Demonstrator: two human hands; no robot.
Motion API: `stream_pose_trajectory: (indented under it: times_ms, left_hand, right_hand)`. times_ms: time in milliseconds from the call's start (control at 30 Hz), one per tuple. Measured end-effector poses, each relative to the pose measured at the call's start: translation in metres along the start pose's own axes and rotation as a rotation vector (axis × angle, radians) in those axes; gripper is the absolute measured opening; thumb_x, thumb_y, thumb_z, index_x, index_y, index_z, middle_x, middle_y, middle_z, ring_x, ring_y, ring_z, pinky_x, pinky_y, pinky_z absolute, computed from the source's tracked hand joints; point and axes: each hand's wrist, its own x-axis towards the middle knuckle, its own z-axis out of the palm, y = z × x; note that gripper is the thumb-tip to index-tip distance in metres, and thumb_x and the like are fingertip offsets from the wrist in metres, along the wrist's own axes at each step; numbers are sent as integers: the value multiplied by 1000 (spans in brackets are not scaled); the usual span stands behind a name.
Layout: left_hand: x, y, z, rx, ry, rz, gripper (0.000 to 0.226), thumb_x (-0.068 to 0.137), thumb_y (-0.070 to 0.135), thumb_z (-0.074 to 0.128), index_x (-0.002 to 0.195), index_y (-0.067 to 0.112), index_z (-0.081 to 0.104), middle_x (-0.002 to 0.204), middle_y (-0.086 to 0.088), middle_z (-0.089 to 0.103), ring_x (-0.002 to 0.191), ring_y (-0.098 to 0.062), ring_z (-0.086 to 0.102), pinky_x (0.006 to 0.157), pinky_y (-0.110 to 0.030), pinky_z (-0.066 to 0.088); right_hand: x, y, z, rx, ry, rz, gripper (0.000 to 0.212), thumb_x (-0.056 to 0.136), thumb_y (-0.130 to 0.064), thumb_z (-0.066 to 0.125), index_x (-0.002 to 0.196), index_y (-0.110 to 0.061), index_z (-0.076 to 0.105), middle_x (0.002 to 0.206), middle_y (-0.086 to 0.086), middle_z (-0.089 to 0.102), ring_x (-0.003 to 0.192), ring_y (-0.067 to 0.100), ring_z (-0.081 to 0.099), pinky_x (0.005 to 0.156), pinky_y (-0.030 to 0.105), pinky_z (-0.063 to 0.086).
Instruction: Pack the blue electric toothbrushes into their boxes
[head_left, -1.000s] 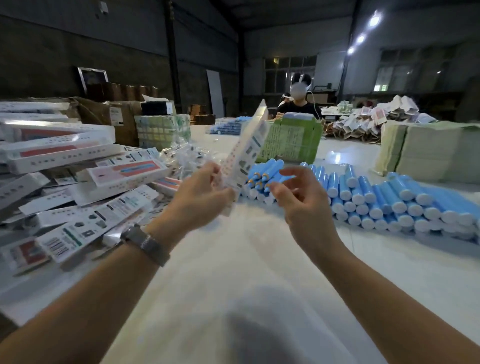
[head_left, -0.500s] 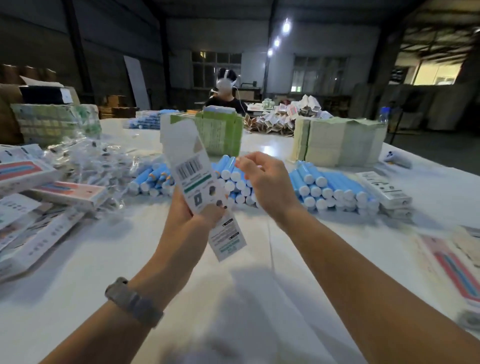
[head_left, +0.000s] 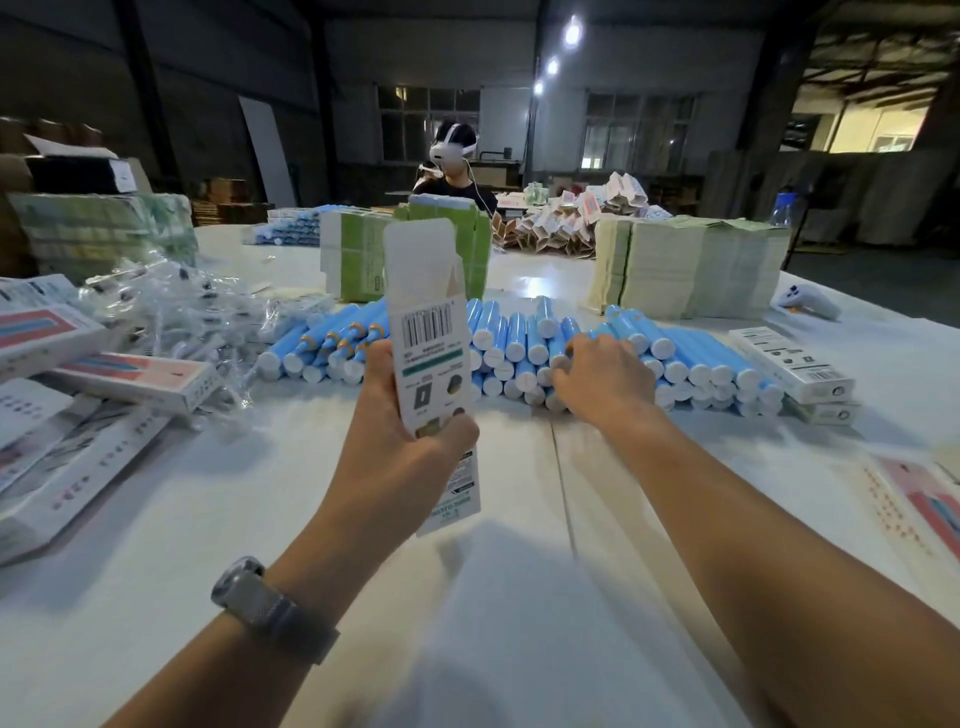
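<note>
My left hand (head_left: 402, 441) grips a white toothbrush box (head_left: 428, 343) upright, its top flap open and its barcode side facing me. Behind it a long pile of blue electric toothbrushes (head_left: 691, 358) lies across the white table (head_left: 493, 597), white ends toward me. My right hand (head_left: 602, 376) rests on the pile's middle with fingers curled over the toothbrushes; whether it holds one cannot be made out.
Closed and flat boxes (head_left: 104, 384) crowd the left side, beside clear plastic bags (head_left: 171, 312). Two packed boxes (head_left: 795, 364) lie right of the pile. Green cartons (head_left: 358, 260) and paper stacks (head_left: 691, 270) stand behind. A person in a headset (head_left: 452, 161) sits across the table.
The view swung right. My left hand turned the box upright with the barcode facing me. My right hand moved forward and down onto the toothbrush pile.
</note>
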Motion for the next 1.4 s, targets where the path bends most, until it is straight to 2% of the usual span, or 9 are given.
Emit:
stream_pose_trajectory:
  times_ms: [300, 433, 533, 633, 767, 1067, 1167, 1300, 1400]
  left_hand:
    - [-4, 0, 3, 30, -67, -31, 66, 87, -5, 64, 105, 55, 45, 107, 20, 65, 105, -7, 62, 71, -21, 45]
    - [-5, 0, 5, 46, -78, -44, 65, 87, -6, 62, 107, 53, 46, 107, 19, 66, 105, -10, 63, 73, -23, 47]
    - [-6, 4, 6, 38, -85, -44, 60, 86, 3, 67, 112, 52, 46, 110, 13, 66, 104, -13, 63, 84, -38, 50]
    - [-8, 7, 8, 37, -98, -7, 43, 77, 38, 69, 115, 46, 50, 102, 20, 69, 93, -1, 67, 78, -32, 53]
    - [-9, 8, 8, 0, -110, -12, 35, 77, 48, 71, 109, 47, 57, 101, 20, 71, 93, -1, 68, 79, -32, 53]
    - [-11, 7, 6, 46, -147, 121, 46, 84, 10, 77, 110, 31, 45, 92, 9, 71, 86, -11, 71, 67, -14, 54]
    - [-13, 8, 7, 45, -170, 158, 48, 79, 19, 83, 109, 30, 46, 92, 13, 70, 88, -5, 70, 67, -12, 53]
    - [-14, 12, 8, 36, -203, 187, 37, 78, 48, 72, 104, 43, 46, 93, 17, 68, 88, -9, 68, 71, -24, 56]
    - [-13, 13, 6, 20, -226, 212, 27, 81, 64, 50, 105, 51, 46, 98, 14, 67, 88, -19, 67, 78, -41, 57]
  right_hand:
    - [4, 3, -14, 228, -13, 115, 32, 90, -39, 55, 111, -15, 48, 96, 6, 56, 87, 28, 53, 61, 33, 37]
    - [3, 0, -38, 1016, -185, 453, 17, 87, -26, 56, 95, -13, 51, 87, 9, 55, 60, 18, 44, 46, 25, 33]
    - [-13, 5, -54, 1654, -318, 736, 10, 84, -14, 58, 87, -4, 55, 75, 12, 54, 49, 13, 36, 36, 17, 29]
    - [-39, 1, -71, 1971, -468, 654, 17, 80, -11, 59, 91, 2, 60, 70, 12, 60, 49, 16, 48, 42, 19, 36]
    - [-69, -6, -97, 1826, -575, 274, 16, 79, -14, 58, 93, -8, 58, 84, 8, 67, 65, 16, 63, 52, 23, 42]
    - [-108, -33, -143, 1293, -115, -363, 10, 78, -29, 65, 86, -24, 66, 64, -11, 61, 59, 3, 54, 53, 17, 45]
    - [-112, -39, -146, 963, 32, -426, 16, 77, -35, 64, 87, -23, 63, 75, 3, 64, 68, 16, 57, 60, 32, 49]
    - [-110, -39, -146, 822, -103, -414, 24, 75, -40, 63, 94, -25, 64, 93, 12, 71, 87, 26, 67, 76, 52, 55]
    - [-108, -36, -145, 857, -162, -384, 22, 82, -50, 58, 88, -30, 62, 77, -9, 69, 71, 6, 63, 71, 42, 54]
